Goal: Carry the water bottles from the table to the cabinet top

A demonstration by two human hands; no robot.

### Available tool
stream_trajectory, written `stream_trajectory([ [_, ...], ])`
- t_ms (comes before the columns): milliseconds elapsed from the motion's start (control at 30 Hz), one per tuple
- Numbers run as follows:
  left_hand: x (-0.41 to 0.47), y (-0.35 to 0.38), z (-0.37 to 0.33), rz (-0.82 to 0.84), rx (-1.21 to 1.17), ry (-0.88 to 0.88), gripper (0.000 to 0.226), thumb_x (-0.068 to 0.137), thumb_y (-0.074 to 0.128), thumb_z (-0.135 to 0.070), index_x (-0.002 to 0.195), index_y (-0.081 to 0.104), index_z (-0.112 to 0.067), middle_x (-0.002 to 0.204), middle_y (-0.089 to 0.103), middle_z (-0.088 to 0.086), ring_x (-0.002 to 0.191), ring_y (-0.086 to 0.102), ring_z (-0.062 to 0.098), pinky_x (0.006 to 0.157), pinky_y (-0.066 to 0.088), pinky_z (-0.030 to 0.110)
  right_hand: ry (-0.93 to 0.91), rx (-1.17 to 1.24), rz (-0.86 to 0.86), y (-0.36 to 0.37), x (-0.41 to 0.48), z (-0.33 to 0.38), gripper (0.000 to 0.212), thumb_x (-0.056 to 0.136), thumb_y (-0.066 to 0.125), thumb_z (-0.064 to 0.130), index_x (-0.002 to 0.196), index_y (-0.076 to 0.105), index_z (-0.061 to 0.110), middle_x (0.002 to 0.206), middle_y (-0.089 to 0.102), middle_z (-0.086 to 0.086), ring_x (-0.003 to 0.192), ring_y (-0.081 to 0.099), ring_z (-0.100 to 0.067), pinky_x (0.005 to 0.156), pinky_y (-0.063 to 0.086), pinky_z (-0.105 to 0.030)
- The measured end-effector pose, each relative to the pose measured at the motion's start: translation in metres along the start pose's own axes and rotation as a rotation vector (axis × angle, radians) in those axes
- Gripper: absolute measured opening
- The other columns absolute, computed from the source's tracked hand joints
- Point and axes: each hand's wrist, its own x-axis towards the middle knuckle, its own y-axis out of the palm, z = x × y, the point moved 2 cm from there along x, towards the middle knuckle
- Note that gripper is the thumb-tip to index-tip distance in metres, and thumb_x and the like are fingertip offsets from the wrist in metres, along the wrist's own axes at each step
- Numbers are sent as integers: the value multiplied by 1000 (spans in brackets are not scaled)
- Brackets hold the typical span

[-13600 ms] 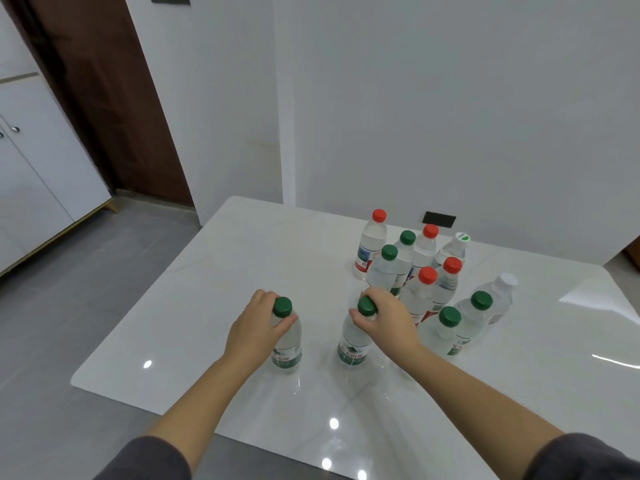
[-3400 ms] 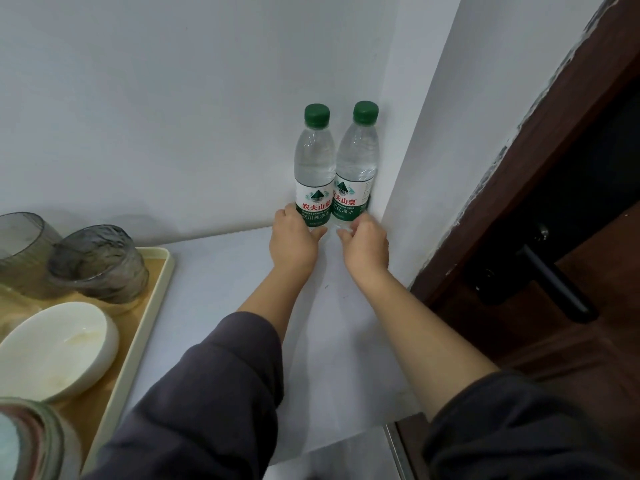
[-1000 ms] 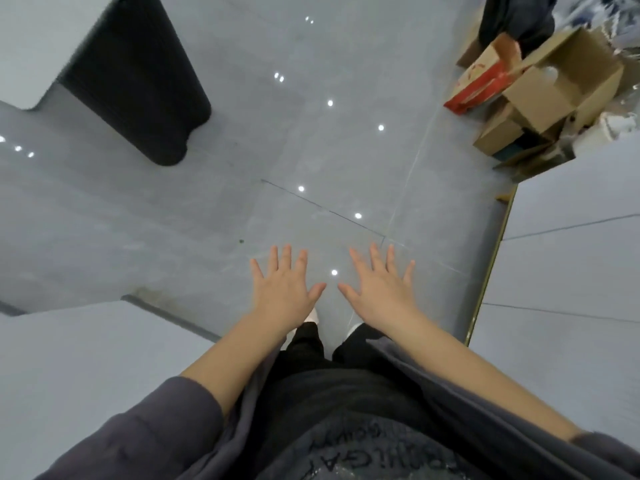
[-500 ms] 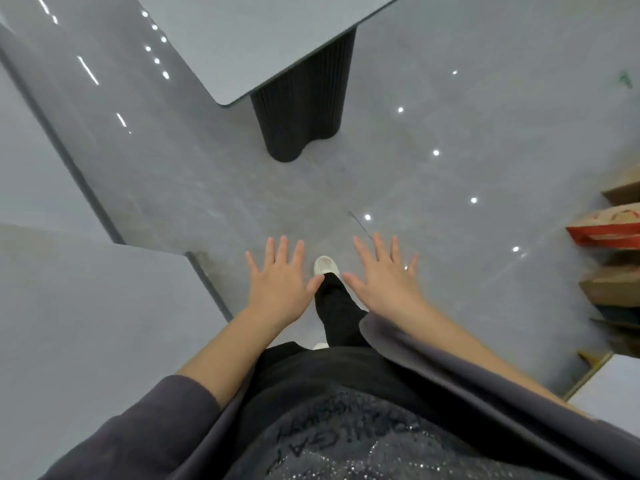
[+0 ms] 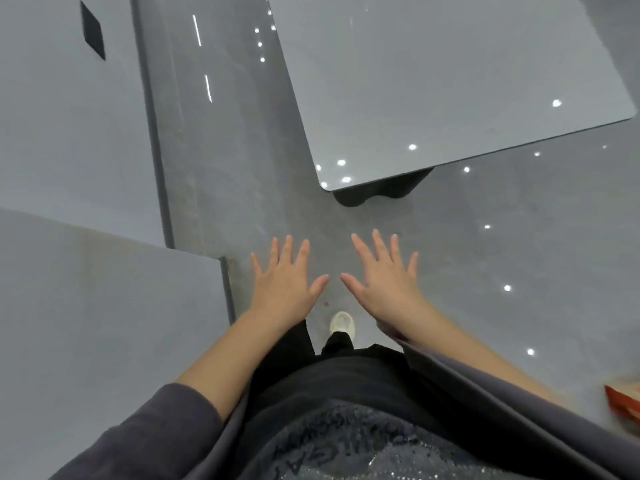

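I look almost straight down at the grey floor. My left hand (image 5: 285, 282) and my right hand (image 5: 382, 278) are held out side by side in front of my body, palms down, fingers spread, both holding nothing. The table (image 5: 450, 81) fills the upper right, a glossy pale top with a rounded near corner and a dark ribbed base under that corner. No water bottles are in view on the part of the table I see. The cabinet is out of view.
A wall corner (image 5: 104, 306) juts in at the left, with a second wall face (image 5: 69, 116) behind it carrying a dark socket plate (image 5: 92, 34). One white shoe (image 5: 343, 323) shows below my hands. A red and tan box edge (image 5: 623, 403) sits at far right.
The view has swung as I turn and walk: the table has come nearer and moved to the upper right. The cardboard boxes have nearly left the frame. Both hands stay open and apart.
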Motion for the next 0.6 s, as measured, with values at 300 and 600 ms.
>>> stream_trajectory([
  [300,137,-103,76,42,50,51,75,97,27,-62,156,2,-22,164,-4,8,150,-10,28,118,-1,59,99,65,-38,-77,131,78,71,101,35,53,158,-3,32,166,-12,-6,151,-15,-35,117,-3,-63],
  [600,254,-220,104,53,122,171,75,97,27,-61,156,1,-22,164,-4,8,150,-12,28,118,-3,59,259,233,-96,-150,230,128,71,101,34,53,158,-2,31,167,-10,-6,152,-13,-34,117,-2,-62],
])
